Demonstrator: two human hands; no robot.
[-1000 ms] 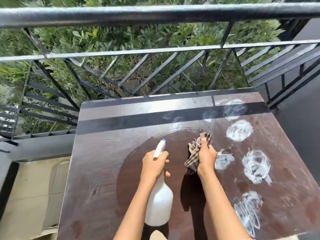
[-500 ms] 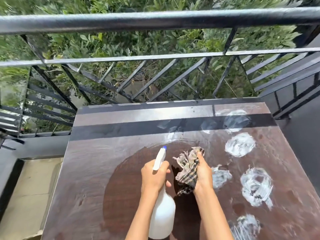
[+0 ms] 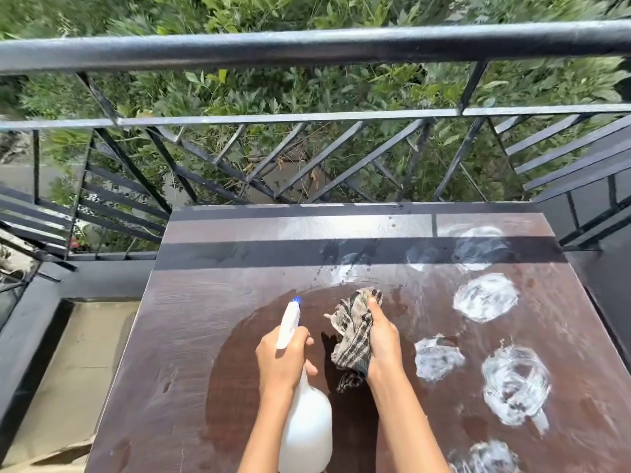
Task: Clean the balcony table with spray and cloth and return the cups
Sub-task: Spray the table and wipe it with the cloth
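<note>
A dark brown balcony table (image 3: 191,336) fills the lower view. My left hand (image 3: 281,358) grips a white spray bottle (image 3: 309,431) with a blue-tipped nozzle, held above the table's middle and pointing away from me. My right hand (image 3: 382,343) holds a bunched checked cloth (image 3: 353,339) lifted just off the surface, beside the bottle. Several white foamy spray patches (image 3: 485,297) lie on the right half of the table. A darker wet wiped area (image 3: 239,370) spreads around my hands. No cups are in view.
A black metal railing (image 3: 307,49) runs along the table's far edge, with green bushes beyond and below. To the left of the table the balcony floor (image 3: 68,370) is pale, bordered by a dark low wall. More railing stands at the right.
My right hand has lifted the cloth from the table and drawn it back toward me beside the bottle. The camera has tilted, so the table sits lower in view.
</note>
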